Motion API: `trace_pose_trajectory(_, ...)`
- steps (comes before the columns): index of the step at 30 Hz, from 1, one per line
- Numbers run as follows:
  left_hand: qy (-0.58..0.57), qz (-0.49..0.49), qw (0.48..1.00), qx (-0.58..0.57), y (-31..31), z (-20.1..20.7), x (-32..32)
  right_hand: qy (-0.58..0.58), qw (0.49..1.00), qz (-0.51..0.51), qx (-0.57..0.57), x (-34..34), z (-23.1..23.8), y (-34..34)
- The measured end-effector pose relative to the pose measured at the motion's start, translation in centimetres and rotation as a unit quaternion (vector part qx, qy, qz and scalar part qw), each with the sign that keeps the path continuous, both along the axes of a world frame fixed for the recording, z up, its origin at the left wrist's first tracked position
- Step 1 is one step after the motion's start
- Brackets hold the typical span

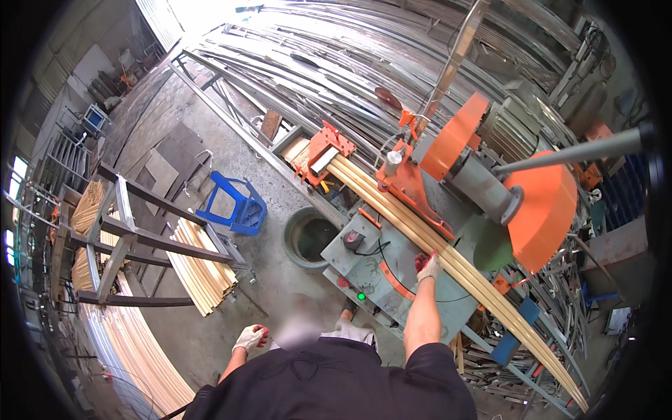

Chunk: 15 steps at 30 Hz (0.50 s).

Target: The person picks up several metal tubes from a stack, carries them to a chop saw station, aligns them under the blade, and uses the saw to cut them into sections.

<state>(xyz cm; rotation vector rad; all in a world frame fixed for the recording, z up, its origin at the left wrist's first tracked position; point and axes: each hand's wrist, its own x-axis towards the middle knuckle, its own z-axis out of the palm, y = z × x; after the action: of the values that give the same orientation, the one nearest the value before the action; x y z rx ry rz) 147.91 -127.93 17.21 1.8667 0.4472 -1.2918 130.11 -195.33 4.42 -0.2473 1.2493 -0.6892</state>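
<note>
Several long gold-coloured tubes (504,308) lie side by side across the saw bench (448,316), passing under an orange clamp (413,189). Their far ends meet an orange stop block (332,143). My right hand (427,267), in a white glove with red fingers, is closed on the near edge of the tubes. Beside them stands an orange cut-off saw with a rounded guard (546,210) and a long grey handle (581,150). At my left side, my left hand (249,339) is held away from the bench, gloved too, its fingers loosely bent with nothing visible in them.
A blue plastic stool (234,204) and a round green tub (308,238) stand left of the bench. Further left, a dark metal rack (150,241) carries bundles of gold tubes (203,266). Long metal stock (315,70) fills the back; offcuts (504,378) lie beneath the right end.
</note>
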Motion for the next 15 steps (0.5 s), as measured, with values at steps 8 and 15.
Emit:
trace_pose_trajectory(8,-0.013,-0.189,0.982,0.019,-5.0,-0.4,14.4,0.060,0.990,-0.102,-0.071,3.4,2.9,1.8)
trace_pose_trajectory(15,-0.058,-0.262,0.962,-0.055,-13.9,-3.3,29.5,0.112,0.981,0.104,-0.118,5.8,7.2,6.0)
